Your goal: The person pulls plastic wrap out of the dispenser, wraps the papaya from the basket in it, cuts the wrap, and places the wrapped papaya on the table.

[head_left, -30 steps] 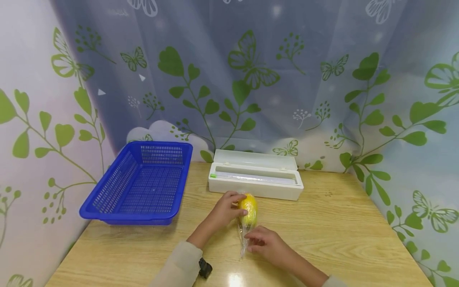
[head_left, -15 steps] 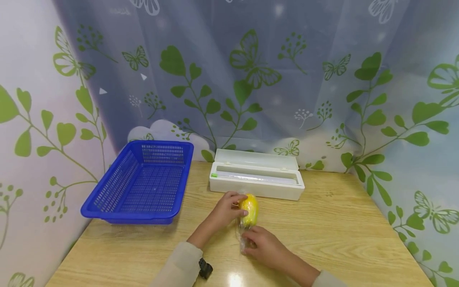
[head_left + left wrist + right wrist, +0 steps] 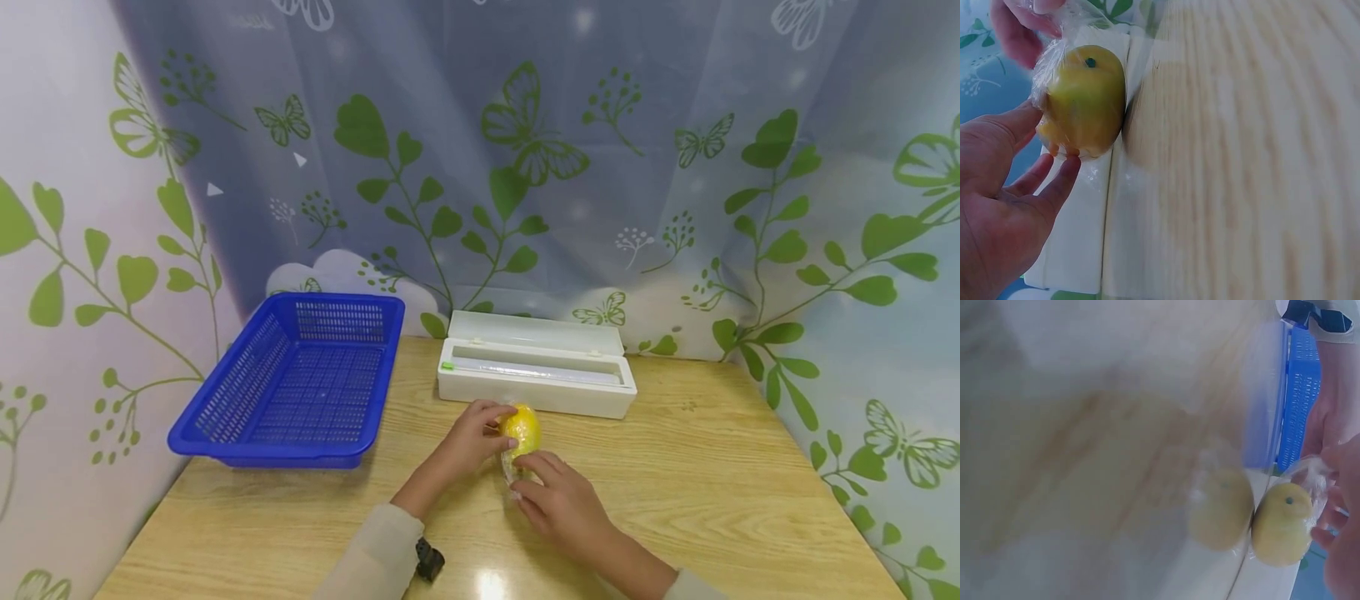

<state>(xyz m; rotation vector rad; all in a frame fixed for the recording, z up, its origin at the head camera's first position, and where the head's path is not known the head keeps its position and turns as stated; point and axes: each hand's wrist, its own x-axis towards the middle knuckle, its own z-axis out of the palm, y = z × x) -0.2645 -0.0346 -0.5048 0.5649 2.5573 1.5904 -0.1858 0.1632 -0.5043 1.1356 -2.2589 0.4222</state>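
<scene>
A smooth, oval yellow fruit (image 3: 527,427) with a small green stem spot lies on the table, wrapped in clear plastic. My left hand (image 3: 472,439) holds it from the left, thumb and fingertips around its side. Over the stem end, in the left wrist view, loose cling film (image 3: 1079,24) stands bunched up. Close at the near end of the fruit, my right hand (image 3: 561,502) pinches that gathered film between thumb and fingers. The right wrist view shows the fruit (image 3: 1280,531) beside its own reflection on the glossy tabletop.
Just behind the fruit stands a white cling film box (image 3: 532,395), lid up, with a roll inside and a green slider at its left end. A blue plastic basket (image 3: 288,452) sits at the left. Patterned curtain (image 3: 465,167) closes off the table's back.
My right hand has moved away from me, up against the near end of the fruit, and the film tail that trailed toward me has shortened. The left hand stays in place.
</scene>
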